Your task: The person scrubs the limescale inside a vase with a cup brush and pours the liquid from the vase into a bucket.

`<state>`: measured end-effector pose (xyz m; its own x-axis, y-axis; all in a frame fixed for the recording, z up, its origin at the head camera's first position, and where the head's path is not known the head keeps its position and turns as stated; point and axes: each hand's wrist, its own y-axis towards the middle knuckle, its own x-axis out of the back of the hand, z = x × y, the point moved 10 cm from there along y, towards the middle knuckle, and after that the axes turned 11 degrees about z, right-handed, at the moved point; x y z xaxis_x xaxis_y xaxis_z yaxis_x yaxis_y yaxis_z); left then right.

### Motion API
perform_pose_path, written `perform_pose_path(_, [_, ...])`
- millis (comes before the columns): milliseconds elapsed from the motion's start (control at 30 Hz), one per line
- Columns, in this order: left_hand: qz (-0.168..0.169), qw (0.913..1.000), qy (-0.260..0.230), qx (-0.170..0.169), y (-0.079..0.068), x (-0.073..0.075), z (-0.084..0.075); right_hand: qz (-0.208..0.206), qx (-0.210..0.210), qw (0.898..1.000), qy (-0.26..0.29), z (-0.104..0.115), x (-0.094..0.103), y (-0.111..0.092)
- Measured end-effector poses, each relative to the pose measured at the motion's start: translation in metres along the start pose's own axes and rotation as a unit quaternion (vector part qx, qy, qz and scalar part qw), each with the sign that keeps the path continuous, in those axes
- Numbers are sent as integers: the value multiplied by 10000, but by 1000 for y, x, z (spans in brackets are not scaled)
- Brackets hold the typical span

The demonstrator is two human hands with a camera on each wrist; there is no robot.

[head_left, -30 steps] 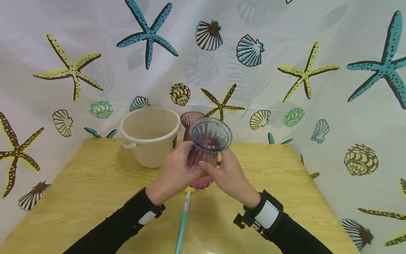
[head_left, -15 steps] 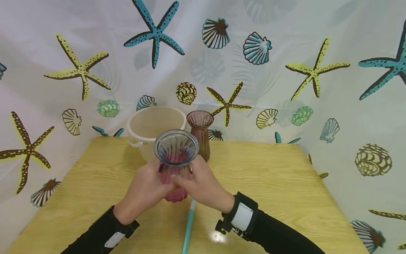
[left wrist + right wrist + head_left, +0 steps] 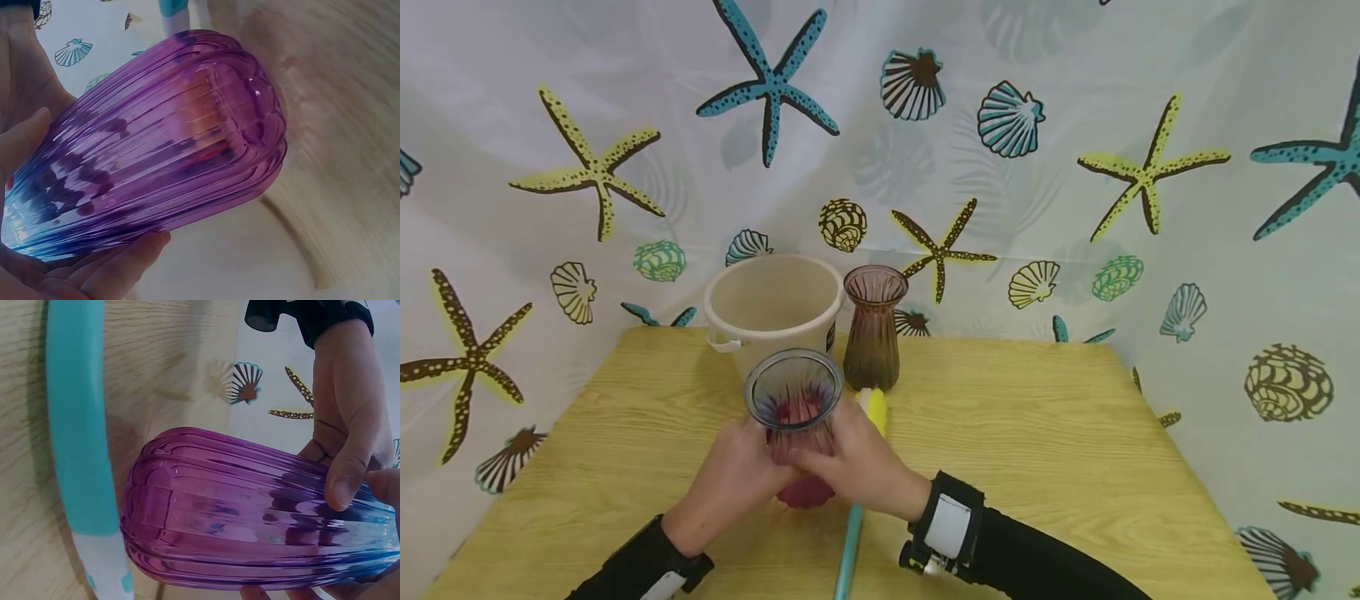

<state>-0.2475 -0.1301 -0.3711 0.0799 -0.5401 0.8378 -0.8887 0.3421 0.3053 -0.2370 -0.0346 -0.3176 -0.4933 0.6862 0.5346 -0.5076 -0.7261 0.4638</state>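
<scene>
Both hands hold a ribbed glass vase, bluish at its flared rim and pink-purple at its base. My left hand grips its left side, and my right hand grips the right side, the thumbs on the near face. In the left wrist view, the vase's purple base and ribs show clearly, with fingertips along one side. Whether the base touches the table cannot be told. Beside it lies a brush with a teal handle and a yellow head, partly hidden behind my right hand.
A brownish-purple glass vase stands upright behind the hands. To its left is a cream bucket with a side handle. The wooden table meets a shell-and-starfish patterned curtain at the back and sides.
Both hands have carried the pink-and-blue vase left and nearer to me, and lower in the view. The brown vase and the brush's yellow head have come into fuller sight.
</scene>
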Motion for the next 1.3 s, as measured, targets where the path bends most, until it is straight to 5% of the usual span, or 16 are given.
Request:
perform_pose_path(367, [175, 9996, 224, -93, 5, -19, -6, 188, -438, 9987, -173, -22, 1, -15])
perform_pose_path(833, [738, 9970, -217, 42, 32, -43, -17, 320, -1209, 9904, -590, -65, 20, -48])
perform_pose_path(1300, [1014, 9947, -150, 100, 46, -61, -30, 485, -1656, 9818, -800, -70, 43, -68])
